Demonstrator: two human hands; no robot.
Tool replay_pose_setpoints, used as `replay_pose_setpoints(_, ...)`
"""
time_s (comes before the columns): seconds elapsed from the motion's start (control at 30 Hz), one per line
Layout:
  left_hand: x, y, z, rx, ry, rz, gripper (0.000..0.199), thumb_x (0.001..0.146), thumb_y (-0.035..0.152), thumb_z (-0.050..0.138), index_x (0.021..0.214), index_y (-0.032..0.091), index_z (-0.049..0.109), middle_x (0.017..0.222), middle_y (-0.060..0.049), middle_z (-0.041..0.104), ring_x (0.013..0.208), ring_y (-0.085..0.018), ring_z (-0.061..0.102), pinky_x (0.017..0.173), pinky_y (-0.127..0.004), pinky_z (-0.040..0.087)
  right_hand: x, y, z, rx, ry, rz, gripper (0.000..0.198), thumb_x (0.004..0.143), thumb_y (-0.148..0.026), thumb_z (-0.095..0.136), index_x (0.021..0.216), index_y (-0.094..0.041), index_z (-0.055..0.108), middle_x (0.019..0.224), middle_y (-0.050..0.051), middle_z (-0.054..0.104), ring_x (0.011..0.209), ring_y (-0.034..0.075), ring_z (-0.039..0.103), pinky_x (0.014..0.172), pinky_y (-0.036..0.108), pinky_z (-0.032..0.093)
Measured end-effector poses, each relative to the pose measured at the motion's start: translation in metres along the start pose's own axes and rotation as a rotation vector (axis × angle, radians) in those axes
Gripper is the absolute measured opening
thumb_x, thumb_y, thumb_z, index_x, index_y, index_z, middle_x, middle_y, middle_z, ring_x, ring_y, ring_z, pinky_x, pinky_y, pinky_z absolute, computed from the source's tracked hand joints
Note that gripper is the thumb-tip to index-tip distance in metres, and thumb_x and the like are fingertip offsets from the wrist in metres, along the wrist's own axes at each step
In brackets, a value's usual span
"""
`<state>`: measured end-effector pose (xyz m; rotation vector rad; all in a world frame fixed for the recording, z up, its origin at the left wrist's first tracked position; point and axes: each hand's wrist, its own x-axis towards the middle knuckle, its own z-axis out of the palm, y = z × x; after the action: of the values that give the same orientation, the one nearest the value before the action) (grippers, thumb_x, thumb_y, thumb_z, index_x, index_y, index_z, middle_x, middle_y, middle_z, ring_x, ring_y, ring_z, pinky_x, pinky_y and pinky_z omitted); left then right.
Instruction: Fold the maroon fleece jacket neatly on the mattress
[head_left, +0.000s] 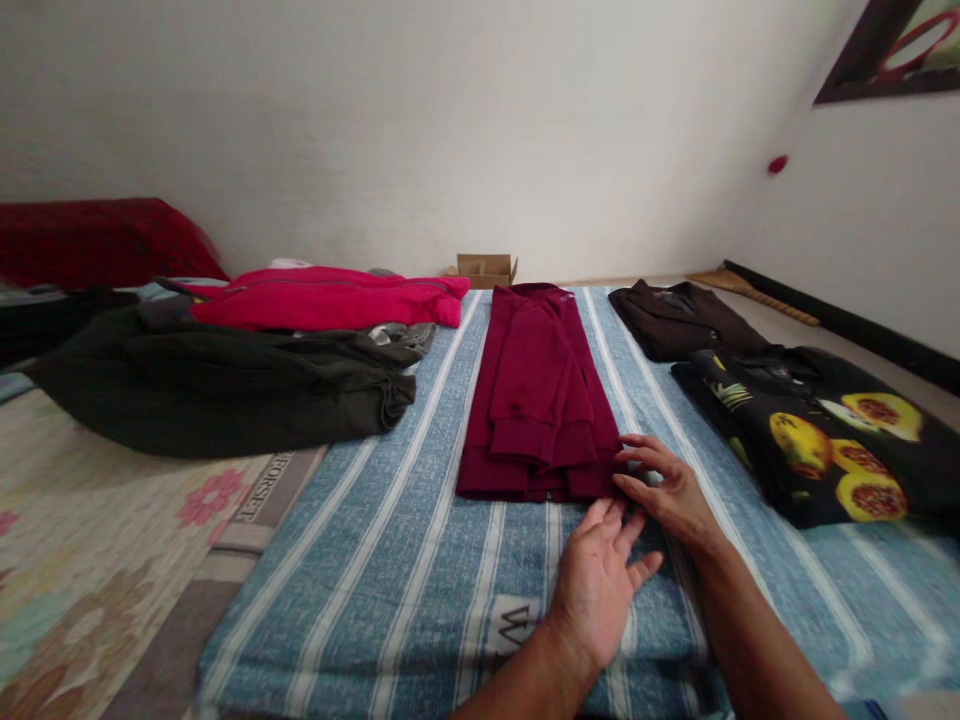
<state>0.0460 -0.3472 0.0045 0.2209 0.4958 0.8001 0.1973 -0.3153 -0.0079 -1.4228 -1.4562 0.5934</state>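
Note:
A maroon zip jacket lies folded lengthwise on the blue striped sheet, its sleeves laid down over the body and its hem towards me. At the hem's near right corner, my right hand has thumb and fingertips curled in on the fabric edge. Just below that corner my left hand is turned palm up, fingers stretched out and spread. Its fingertips reach close to the hem; whether they touch the cloth I cannot tell. Nothing shows in the left palm.
On the right lie a folded black fruit-print garment and a folded dark brown garment. To the left are a dark green garment, a pink garment and other clothes. A cardboard box stands by the wall.

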Motion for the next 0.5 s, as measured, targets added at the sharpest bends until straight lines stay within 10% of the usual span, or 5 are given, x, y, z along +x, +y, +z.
replay_pose_setpoints(0.5, 0.0011, 0.0012, -0.0018, 0.055, -0.047, 0.019, 0.024, 0.082, 0.020, 0.049, 0.107, 0.020, 0.052, 0.123, -0.009, 0.053, 0.119, -0.023, 0.045, 0.083, -0.034, 0.043, -0.0050, 0.0001, 0.0063, -0.196, -0.126, -0.193, 0.027, 0.073, -0.031, 0.067, 0.099, -0.023, 0.064, 0.133, 0.009, 0.046, 0.124, 0.027, 0.041, 0.102, 0.047, 0.036)
